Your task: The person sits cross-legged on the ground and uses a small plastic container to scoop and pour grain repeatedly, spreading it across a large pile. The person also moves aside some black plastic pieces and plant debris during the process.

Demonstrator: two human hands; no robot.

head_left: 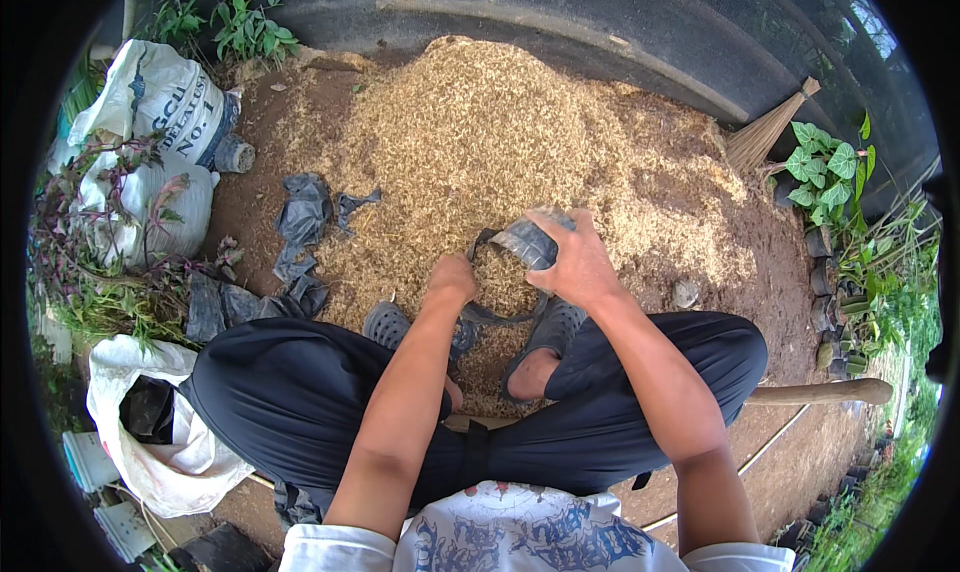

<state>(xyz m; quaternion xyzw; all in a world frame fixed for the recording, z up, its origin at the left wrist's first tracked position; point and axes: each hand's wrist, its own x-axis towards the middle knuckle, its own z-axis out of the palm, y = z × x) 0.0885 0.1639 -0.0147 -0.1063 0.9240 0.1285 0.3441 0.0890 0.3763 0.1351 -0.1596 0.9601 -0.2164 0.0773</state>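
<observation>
Between my feet a black plastic bag stands with its round mouth spread wide and husks showing inside. My left hand is closed on the left side of the bag's rim. A dusty dark grey plastic container is gripped in my right hand, tilted at the bag's far right edge. The fingers of my right hand wrap over the container's top and side, so part of it is hidden. Just beyond both hands rises a large heap of pale brown husks.
Crumpled black plastic lies left of the heap. White sacks and an opened white sack stand at left. A stick broom leans against dark netting. A wooden handle juts out beside my right knee.
</observation>
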